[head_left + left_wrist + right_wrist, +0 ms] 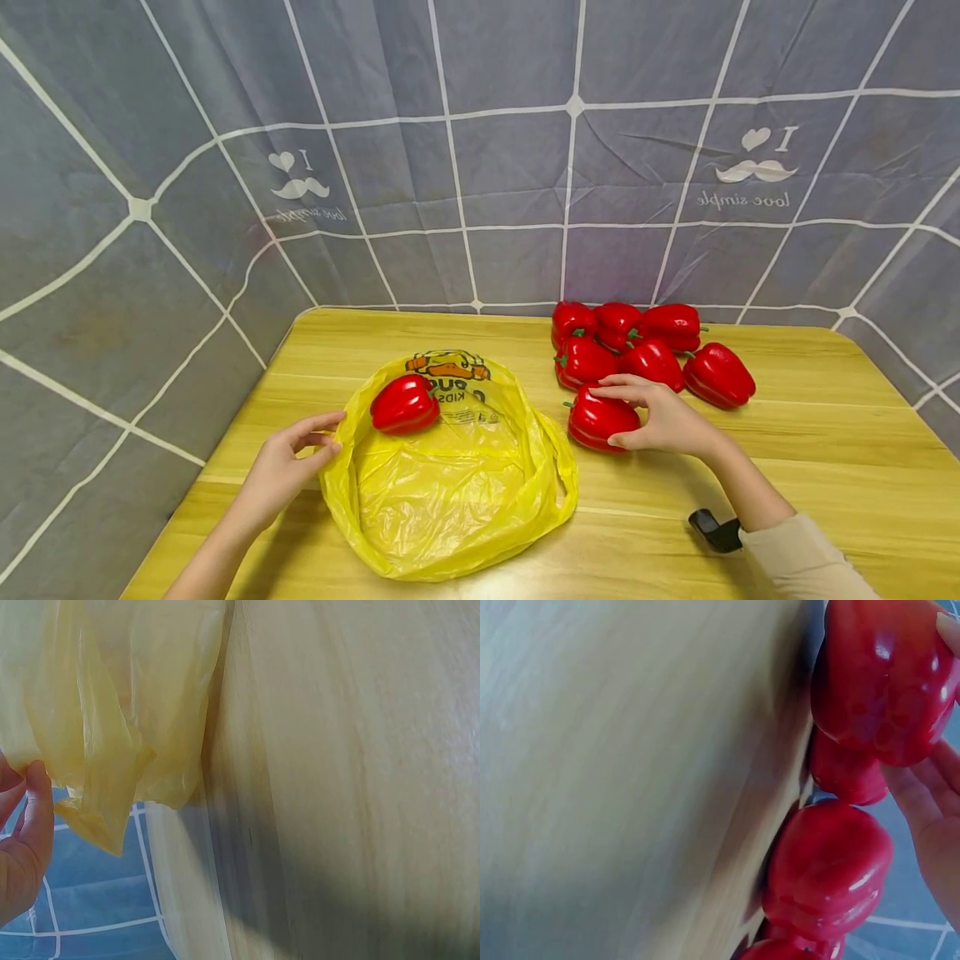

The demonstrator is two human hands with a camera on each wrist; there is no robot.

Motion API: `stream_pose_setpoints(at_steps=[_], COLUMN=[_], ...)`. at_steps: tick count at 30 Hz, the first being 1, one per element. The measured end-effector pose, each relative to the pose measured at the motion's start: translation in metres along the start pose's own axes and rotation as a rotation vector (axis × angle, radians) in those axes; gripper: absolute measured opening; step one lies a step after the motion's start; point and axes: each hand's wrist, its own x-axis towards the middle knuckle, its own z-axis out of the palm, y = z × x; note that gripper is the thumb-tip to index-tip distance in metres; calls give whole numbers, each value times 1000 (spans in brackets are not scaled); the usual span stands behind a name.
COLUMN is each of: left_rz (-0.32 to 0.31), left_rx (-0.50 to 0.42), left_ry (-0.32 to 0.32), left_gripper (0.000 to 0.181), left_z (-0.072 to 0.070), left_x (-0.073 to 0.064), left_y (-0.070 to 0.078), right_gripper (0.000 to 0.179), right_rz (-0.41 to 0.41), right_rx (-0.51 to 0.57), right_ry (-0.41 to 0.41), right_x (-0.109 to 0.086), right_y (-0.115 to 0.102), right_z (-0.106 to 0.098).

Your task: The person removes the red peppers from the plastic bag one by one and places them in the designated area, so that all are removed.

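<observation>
My left hand [285, 463] pinches the left rim of a yellow plastic bag [442, 508] between thumb and fingers. The bag lies with its mouth wide, a duck print on its far inner wall. One red bell pepper [405, 406] is inside it, at the far left. To the right of the bag, my right hand [663, 418] grips another red bell pepper [597, 419], thumb on the near side and fingers over the far side. The right wrist view shows this gripped pepper [885, 682] large, with the hand [937, 817] beside it.
Several more red bell peppers [652, 364] sit grouped at the back right of the wooden table [810, 467]. A black object [715, 531] shows by the right sleeve. A grey curtain [510, 175] with white lines hangs behind and at the sides.
</observation>
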Motion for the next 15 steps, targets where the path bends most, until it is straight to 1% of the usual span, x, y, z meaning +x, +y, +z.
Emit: stream_pose_setpoints(at_steps=[5,10,15], left_rz=[-1,3,1], left_rx=[-9,-26,-23], left_ry=[-7,-13,-9], left_gripper=[39,39,39], left_z=[-1,-2,-3], left_x=[1,2,0], left_y=[1,2,1], right_gripper=[55,58,57], right_rz=[-7,14,-5], right_rx=[7,29,9], right_ry=[-6,-10,-12], right_x=[2,3,7], right_y=[3,3,4], right_z=[1,1,1])
